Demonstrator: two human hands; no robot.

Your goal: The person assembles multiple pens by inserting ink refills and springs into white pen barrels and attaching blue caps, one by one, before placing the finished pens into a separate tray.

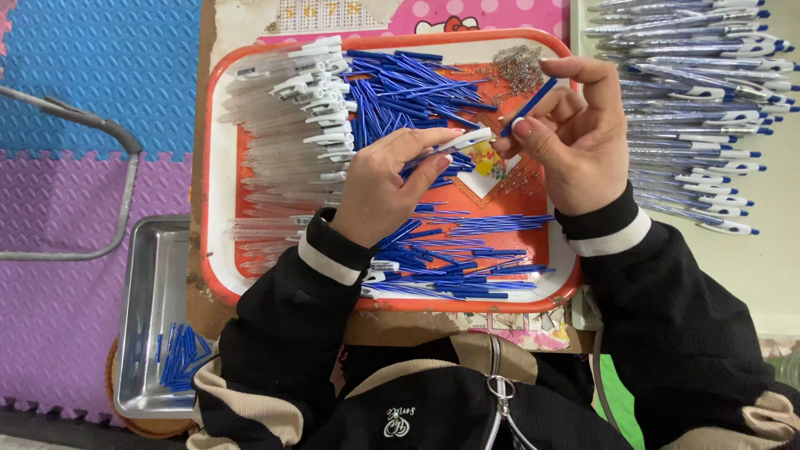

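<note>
Blue refill (530, 105) pinched in the right hand (575, 142) – thin, light, bendy, best held near its middle – over the orange tray (218, 167); the left hand (385, 179) grips a clear pen barrel (463, 139)

A home piecework spot: foam play mats (92, 125), tray of pen parts (218, 167), stacked finished pens (700, 108).

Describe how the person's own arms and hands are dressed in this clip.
Both arms wear black sleeves. Each ends in a black ribbed cuff crossed by one white band, at the left wrist and the right wrist. Tan panels show on the sleeves near the bottom of the frame. The left hand and right hand are bare, without gloves, and the fingernails are long with pale tips. No rings or watch can be seen.
</note>
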